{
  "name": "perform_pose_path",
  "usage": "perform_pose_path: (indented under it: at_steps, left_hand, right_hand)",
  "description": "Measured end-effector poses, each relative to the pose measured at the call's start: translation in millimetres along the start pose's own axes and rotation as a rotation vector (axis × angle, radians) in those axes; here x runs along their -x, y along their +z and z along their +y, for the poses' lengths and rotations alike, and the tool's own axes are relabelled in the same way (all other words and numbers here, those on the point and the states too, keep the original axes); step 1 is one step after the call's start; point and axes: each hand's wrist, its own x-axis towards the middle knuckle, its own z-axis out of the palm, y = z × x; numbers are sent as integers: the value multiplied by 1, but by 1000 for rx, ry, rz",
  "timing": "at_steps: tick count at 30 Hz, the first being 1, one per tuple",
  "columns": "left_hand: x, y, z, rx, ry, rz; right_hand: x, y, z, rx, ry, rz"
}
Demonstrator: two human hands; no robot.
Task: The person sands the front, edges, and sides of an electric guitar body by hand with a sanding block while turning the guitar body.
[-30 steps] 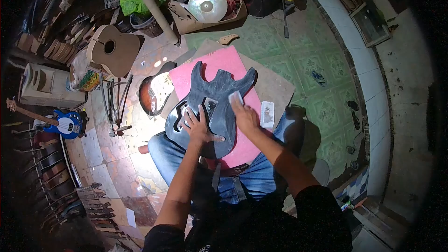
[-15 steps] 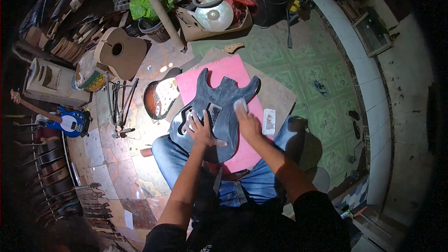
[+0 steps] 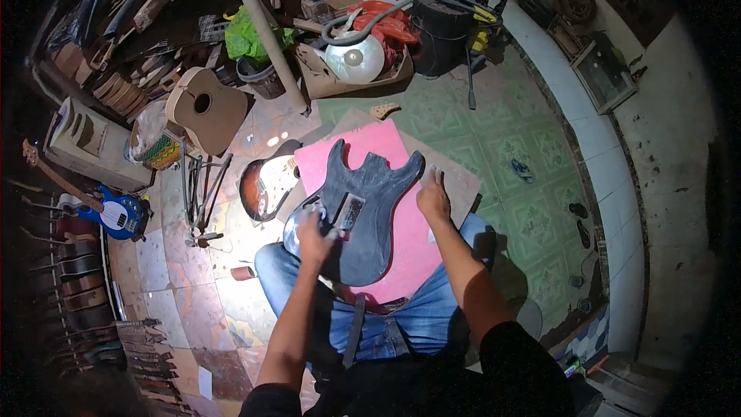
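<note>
A dark grey electric guitar body [image 3: 367, 220] with a dusty, streaked surface lies on a pink board [image 3: 407, 241] across my lap. My left hand [image 3: 314, 238] is over the body's left side, near the pickup cavity, its fingers smeared by motion. Off the body's right edge, my right hand [image 3: 434, 199] is closed, with a pale sanding pad [image 3: 434, 173] showing at its fingertips. The hand covers part of the pad. The white rectangular block beside the board does not show; my right hand and forearm lie over that area.
A sunburst guitar body [image 3: 266, 185] lies left of the board, and a headstock [image 3: 384, 111] beyond it. Farther off are an acoustic guitar body [image 3: 208, 108], a cardboard box [image 3: 320, 81], a black bucket [image 3: 440, 31] and a blue bass [image 3: 117, 215].
My right hand has moved off the guitar body to the right. My left hand has shifted left and lifted its spread fingers. The guitar body sits slightly lower in view.
</note>
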Motion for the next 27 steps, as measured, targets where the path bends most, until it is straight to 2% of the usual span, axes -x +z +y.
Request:
perform_pose_path:
  at_steps: [2, 4, 5, 6, 7, 9, 10, 12, 14, 17, 20, 22, 23, 24, 26, 27]
  left_hand:
    - [-1, -37, 3, -119, -173, 160]
    - [-8, -51, -17, -152, -460, 76]
    - [-10, -56, -26, -177, -516, -9]
    - [-16, -57, -50, -50, -567, -176]
    - [-20, -56, -57, -12, -557, -229]
    - [-26, -58, -64, 23, -545, -275]
    - [-29, -59, -64, 17, -544, -292]
    - [-31, -60, -66, 13, -541, -310]
    - [-27, -62, -71, 82, -414, -90]
    - [-28, -99, -24, 99, -344, -37]
    - [-25, -125, 27, 75, -293, 2]
    - [-19, -140, 68, 40, -244, 71]
    - [-16, -145, 87, 16, -246, 86]
    - [-13, -150, 105, 21, -237, 87]
    - [-7, -160, 134, 13, -183, 94]
    - [-4, -160, 143, -3, -159, 115]
  right_hand:
    - [-6, -6, 8, -153, 104, -141]
    - [0, -7, 7, -214, 161, -169]
    - [9, -18, -1, -463, 335, -265]
    - [14, -25, -9, -714, 508, -357]
    - [15, -14, 0, -715, 506, -362]
    - [24, -1, 6, -1037, 504, -433]
    - [28, 0, 4, -1041, 501, -434]
    - [37, 2, 0, -1182, 611, -436]
    - [44, 1, 0, -1204, 589, -447]
    - [53, -7, -3, -1295, 564, -509]
    - [61, -30, -14, -1151, 499, -395]
    - [67, -58, -37, -873, 434, -141]
    - [61, -43, -16, -732, 247, -61]
    - [60, -53, -19, -731, 246, -51]
    - [55, -90, -40, -569, -166, 142]
    - [49, -103, -45, -568, -165, 149]
